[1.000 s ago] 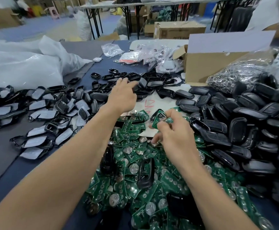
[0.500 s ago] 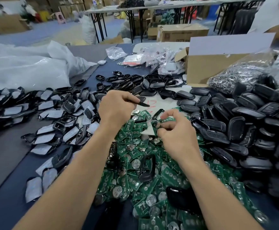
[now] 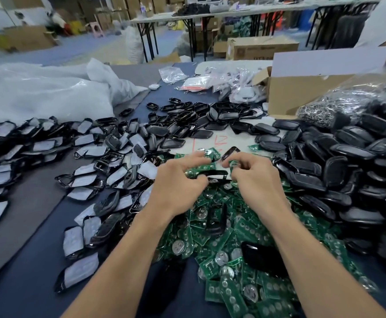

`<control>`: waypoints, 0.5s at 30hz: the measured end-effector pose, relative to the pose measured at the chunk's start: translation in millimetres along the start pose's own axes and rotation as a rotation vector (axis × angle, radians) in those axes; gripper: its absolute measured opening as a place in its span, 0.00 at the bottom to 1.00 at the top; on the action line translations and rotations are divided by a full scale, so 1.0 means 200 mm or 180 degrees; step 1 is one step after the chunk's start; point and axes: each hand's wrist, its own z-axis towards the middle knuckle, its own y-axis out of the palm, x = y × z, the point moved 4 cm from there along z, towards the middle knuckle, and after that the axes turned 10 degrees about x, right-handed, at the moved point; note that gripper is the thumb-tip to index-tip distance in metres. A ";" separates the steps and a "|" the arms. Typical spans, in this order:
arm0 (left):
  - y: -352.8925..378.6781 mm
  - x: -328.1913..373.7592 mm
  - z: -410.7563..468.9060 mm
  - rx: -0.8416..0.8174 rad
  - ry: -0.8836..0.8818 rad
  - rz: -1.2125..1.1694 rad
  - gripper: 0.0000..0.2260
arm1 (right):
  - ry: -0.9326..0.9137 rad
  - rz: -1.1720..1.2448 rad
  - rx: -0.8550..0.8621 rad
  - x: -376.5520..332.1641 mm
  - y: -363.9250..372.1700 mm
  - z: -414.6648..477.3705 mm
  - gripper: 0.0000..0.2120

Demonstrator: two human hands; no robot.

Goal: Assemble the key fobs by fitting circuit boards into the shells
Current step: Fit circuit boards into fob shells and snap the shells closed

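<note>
Gripping shell with left hand, pinching circuit board with right hand at 3 o'clock. Probably light, stiff; take by edges.

I have only one view, from a wide-angle camera on my head. It faces forward and tilts steeply down over the table. My left hand and right hand sit close beneath the lens at centre frame, with my forearms entering from the bottom edge. Past the table's far edge the room shows, blurred.

glossy black plastic shells, green circuit boards with shiny metal discs, matt cardboard box
</note>
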 end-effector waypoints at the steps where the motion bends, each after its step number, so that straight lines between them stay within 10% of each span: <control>1: -0.01 -0.01 0.04 0.0103 -0.0014 0.0020 0.22 | -0.0011 0.0011 0.0020 0.00 0.00 0.00 0.16; 5: -0.06 -0.09 0.29 0.0484 -0.0183 0.0637 0.30 | -0.0108 0.0132 0.0091 0.02 0.01 0.01 0.08; 15: 0.06 -0.18 0.65 -0.0265 0.0323 0.3277 0.14 | -0.0303 0.0049 0.0063 0.04 0.02 0.03 0.10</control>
